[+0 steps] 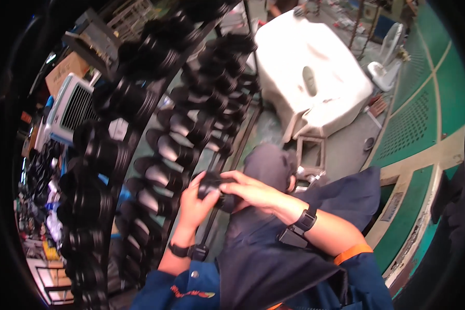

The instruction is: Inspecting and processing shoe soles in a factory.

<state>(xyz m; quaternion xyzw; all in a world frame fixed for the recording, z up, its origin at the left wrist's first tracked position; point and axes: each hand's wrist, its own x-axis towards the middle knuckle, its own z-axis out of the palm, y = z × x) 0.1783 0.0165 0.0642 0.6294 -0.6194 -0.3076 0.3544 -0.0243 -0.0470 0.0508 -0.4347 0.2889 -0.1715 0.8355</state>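
Note:
In front of my lap I hold a small rounded black shoe [225,201], largely covered by my fingers, so its full shape is hard to make out. My left hand [195,200] is closed around its left side, with the thumb lying across it. From the right, my right hand [245,189] grips its top and far edge with bent fingers. Just left of my hands stands a rack with rows of similar black shoes [166,147], several showing pale insides. Dark straps with small boxes circle both my wrists.
Black shoes [101,155] also line the rack's nearer side. Beyond it is a white air cooler [72,111]. A large white-covered bulk [315,67] stands ahead, with a small frame stool [311,154] before it. Green metal panels [416,124] rise at the right.

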